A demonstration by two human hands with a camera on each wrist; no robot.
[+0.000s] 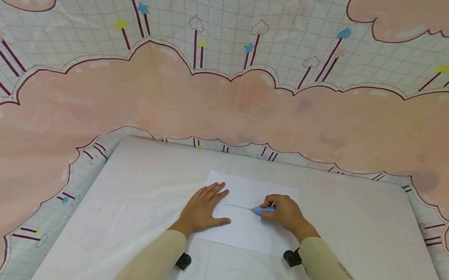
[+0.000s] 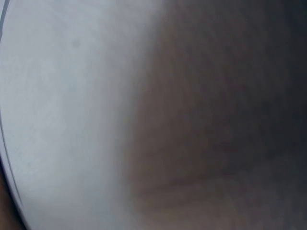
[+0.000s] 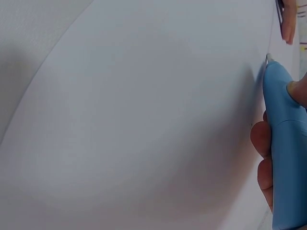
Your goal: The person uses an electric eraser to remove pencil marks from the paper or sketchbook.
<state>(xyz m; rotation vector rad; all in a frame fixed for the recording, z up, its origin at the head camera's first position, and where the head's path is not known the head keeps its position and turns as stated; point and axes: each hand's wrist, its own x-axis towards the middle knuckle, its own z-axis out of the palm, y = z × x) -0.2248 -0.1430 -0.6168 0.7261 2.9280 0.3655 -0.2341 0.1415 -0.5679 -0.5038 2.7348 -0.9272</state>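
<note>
A sheet of white paper (image 1: 244, 235) lies on the table, with a thin straight line (image 1: 237, 206) across its middle. My left hand (image 1: 200, 209) rests on the sheet's left part, fingers extended and thumb out to the side. On the right, my right hand (image 1: 289, 214) grips a thick blue pen-shaped tool (image 1: 259, 210), its narrow tip at the line's right end. The right wrist view shows the tool's smooth body (image 3: 290, 167) with the thumb (image 3: 298, 91) pressed near its front and fingers curled beneath. Blurred skin (image 2: 192, 120) and a pale surface fill the left wrist view.
The table (image 1: 146, 181) wears a white cover. Behind and around it hangs a pink and white patterned cloth (image 1: 221, 105). Small black devices (image 1: 184, 261) sit at both wrists, below the sleeves' cuffs.
</note>
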